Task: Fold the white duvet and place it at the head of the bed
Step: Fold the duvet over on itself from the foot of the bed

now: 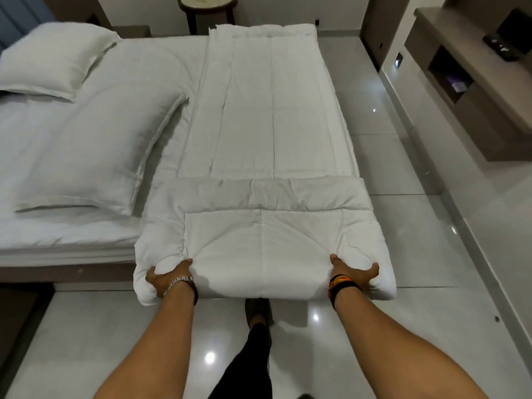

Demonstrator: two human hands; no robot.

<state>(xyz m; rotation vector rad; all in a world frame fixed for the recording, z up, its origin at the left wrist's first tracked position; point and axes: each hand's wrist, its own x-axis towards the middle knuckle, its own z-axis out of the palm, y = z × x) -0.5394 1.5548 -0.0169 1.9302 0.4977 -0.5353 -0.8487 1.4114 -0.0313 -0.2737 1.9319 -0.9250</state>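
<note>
The white duvet (267,116) lies as a long folded strip along the right side of the bed (86,231). Its near end is folded over into a thick roll (259,243) that overhangs the bed's near edge. My left hand (167,276) grips the roll's lower left corner, thumb on top and fingers underneath. At the lower right corner my right hand (352,272) holds the roll in the same way. The fingers of both hands are hidden under the fabric.
Two white pillows (95,151) (54,57) lie on the left part of the bed. A round side table (207,7) stands beyond the bed. Glossy tiled floor (403,254) runs along the right, with a wall shelf unit (466,79) at far right. My leg (253,355) is below the roll.
</note>
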